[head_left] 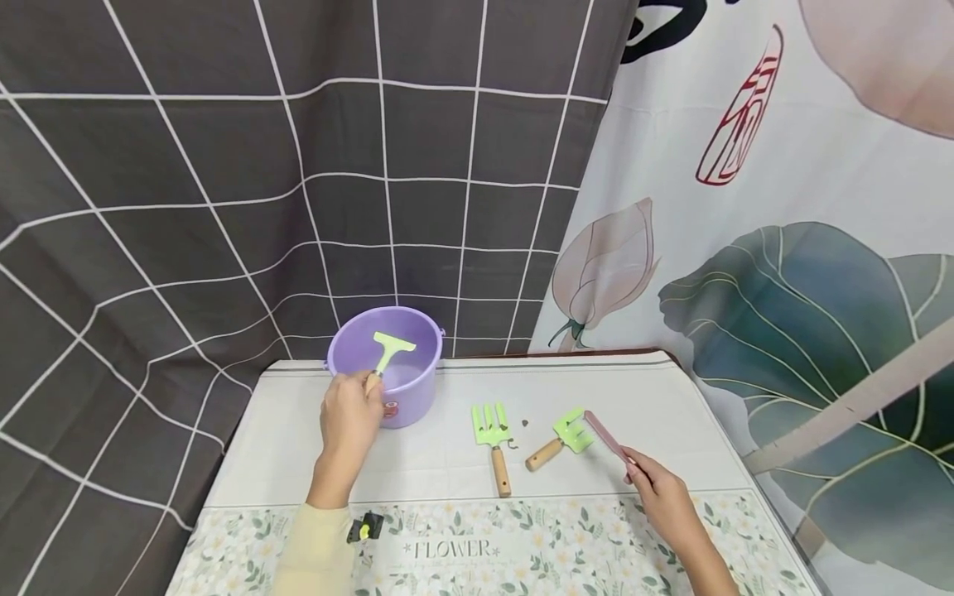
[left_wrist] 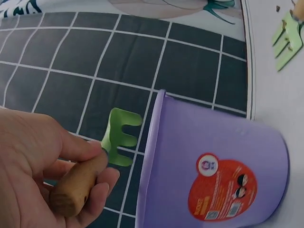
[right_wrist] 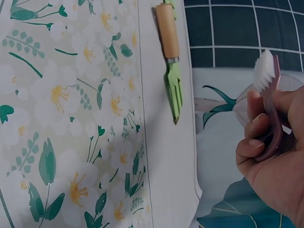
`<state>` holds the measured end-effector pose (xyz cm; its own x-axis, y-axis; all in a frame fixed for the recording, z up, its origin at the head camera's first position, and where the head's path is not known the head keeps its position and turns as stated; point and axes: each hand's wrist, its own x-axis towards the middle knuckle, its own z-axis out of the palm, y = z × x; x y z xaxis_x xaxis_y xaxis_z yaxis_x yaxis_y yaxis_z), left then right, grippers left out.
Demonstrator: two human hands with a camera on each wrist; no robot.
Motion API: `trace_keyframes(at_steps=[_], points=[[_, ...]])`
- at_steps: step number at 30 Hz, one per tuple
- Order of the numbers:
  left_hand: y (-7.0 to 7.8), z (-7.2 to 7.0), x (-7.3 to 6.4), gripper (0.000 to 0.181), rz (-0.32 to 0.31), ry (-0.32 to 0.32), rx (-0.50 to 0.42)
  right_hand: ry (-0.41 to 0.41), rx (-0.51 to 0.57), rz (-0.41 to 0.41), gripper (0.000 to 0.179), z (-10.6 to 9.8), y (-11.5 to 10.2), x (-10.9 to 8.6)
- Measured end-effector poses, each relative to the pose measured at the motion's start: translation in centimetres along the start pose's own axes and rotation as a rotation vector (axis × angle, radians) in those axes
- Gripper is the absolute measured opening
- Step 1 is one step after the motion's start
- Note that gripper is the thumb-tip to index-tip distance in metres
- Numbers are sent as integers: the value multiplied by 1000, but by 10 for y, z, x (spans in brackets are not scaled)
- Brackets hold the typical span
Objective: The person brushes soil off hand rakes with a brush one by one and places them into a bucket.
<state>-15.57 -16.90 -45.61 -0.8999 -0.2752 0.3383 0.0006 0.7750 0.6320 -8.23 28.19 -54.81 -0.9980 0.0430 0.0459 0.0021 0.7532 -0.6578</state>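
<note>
In the head view my left hand (head_left: 347, 418) holds a small hand rake (head_left: 389, 346) by its wooden handle, its green head over the mouth of the purple bucket (head_left: 408, 407). The left wrist view shows thumb and fingers curled round the handle, the short tines beside the bucket's rim. My right hand (head_left: 662, 495) grips a dusky pink brush (head_left: 607, 434); its white bristles (right_wrist: 264, 71) show in the right wrist view. Near the brush tip lies a green garden tool with tines (head_left: 572, 430). Left of it lies a green garden fork (head_left: 490, 426), dark bits on its tines.
Dark crumbs (head_left: 525, 423) lie on the white tabletop (head_left: 440, 463) between the two tools. A flowered mat (head_left: 559, 546) covers the front part. A small black object with yellow (head_left: 365, 527) sits beside the left sleeve. Checked curtain (head_left: 425, 215) hangs behind the bucket.
</note>
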Motion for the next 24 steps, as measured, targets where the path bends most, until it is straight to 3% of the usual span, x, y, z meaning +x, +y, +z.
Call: trace_keyframes(at_steps=[7,16,24], points=[[-4,0,19,18,58,15,86,-8,4,24,38,3,1,-2],[-7,5,44,24,109,-80,172,-46,28,76,38,14,-2,-10],[-8,12,64,18,48,-189,160,-74,63,109,36,25,-7,-20]])
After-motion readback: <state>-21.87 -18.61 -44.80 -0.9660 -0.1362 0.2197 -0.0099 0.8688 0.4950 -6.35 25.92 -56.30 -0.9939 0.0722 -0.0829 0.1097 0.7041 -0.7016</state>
